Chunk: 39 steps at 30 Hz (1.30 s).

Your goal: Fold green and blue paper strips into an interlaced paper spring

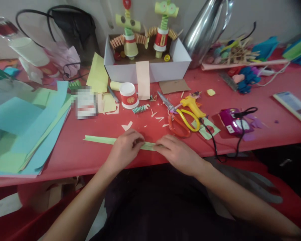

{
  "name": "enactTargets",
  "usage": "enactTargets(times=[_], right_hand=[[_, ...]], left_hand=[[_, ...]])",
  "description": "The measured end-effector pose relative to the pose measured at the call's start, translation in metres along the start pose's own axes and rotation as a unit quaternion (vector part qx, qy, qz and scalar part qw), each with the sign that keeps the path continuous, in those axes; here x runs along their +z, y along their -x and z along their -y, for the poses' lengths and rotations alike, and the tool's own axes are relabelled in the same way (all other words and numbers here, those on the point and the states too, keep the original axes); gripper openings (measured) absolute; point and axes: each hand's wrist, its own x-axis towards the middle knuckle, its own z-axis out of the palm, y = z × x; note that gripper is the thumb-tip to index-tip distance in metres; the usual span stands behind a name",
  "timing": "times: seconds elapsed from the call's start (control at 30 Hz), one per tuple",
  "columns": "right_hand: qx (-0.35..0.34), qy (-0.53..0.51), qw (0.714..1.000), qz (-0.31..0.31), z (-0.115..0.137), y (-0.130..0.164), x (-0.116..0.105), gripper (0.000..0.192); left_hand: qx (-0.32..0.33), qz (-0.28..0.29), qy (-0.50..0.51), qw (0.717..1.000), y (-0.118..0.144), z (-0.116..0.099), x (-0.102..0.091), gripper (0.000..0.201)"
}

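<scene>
Strip of green paper (100, 139) extends across the near part of the red table (72, 147), its free end projecting beyond the left hand (125, 147). The left hand pinches the strip between thumb and curled fingers; the right hand (177, 152) pinches its right end at the fingertips. A short section is exposed between both hands. Paper scraps (127, 126) lie just beyond the hands. Forward of the left hand stand a red-and-white cup (129, 97) and, beside it, a coiled paper spring (139, 109). Forward of the right hand lie scissors (166, 101) and a yellow glue gun (192, 104); a purple unit (233, 122) with a black cable sits farther right. Stacked colored sheets (22, 130) occupy the area well left of the left hand. Beyond both hands, a white box (120, 73) contains two paper figures (131, 47).
</scene>
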Motion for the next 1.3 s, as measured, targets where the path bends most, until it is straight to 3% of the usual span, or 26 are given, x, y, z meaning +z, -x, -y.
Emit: enactTargets(times=[0.17, 0.43, 0.67, 0.93, 1.3], right_hand=[[0.019, -0.052, 0.996, -0.066, -0.009, 0.016, -0.004, 0.027], [-0.044, 0.048, 0.998, -0.024, -0.023, 0.021, -0.008, 0.03], [-0.044, 0.066, 0.996, -0.049, -0.025, 0.029, -0.011, 0.029], [0.002, 0.039, 0.997, -0.067, -0.028, 0.029, -0.006, 0.029], [0.004, 0.113, 0.992, -0.054, -0.024, 0.05, -0.006, 0.042]], left_hand=[[0.0, -0.013, -0.012, 1.0, 0.002, 0.001, 0.003, 0.009], [-0.001, -0.026, -0.03, 0.999, 0.01, -0.003, 0.006, 0.017], [0.037, -0.042, -0.067, 0.996, 0.017, -0.002, 0.011, 0.033], [0.105, -0.031, -0.189, 0.976, 0.024, 0.002, 0.013, 0.037], [0.198, 0.006, -0.311, 0.93, 0.027, -0.001, 0.011, 0.039]])
